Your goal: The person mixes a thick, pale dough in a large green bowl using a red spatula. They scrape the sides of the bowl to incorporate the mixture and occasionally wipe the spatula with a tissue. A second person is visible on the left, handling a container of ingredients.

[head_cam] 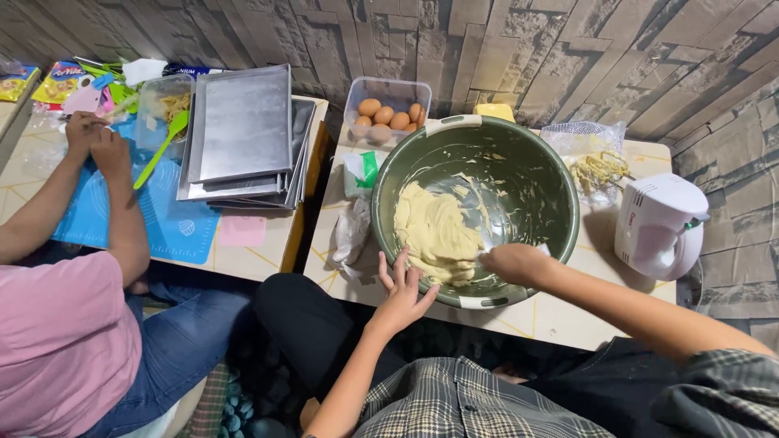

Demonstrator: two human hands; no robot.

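A large dark green mixing bowl [535, 174] sits on the low table in front of me, with pale yellow batter [434, 231] spread over its bottom and near wall. My left hand [403, 294] rests open on the bowl's near rim, fingers spread. My right hand [513, 263] reaches into the bowl from the right and is closed around a small pale scraper at the batter's edge; most of that tool is hidden by my fingers.
A white hand mixer [659, 223] lies at the right, its beaters [599, 170] on plastic behind it. A clear tub of brown eggs [386, 113] stands behind the bowl. Stacked metal trays [243, 134] lie left. A person in pink [65, 341] works over a blue mat [174, 223].
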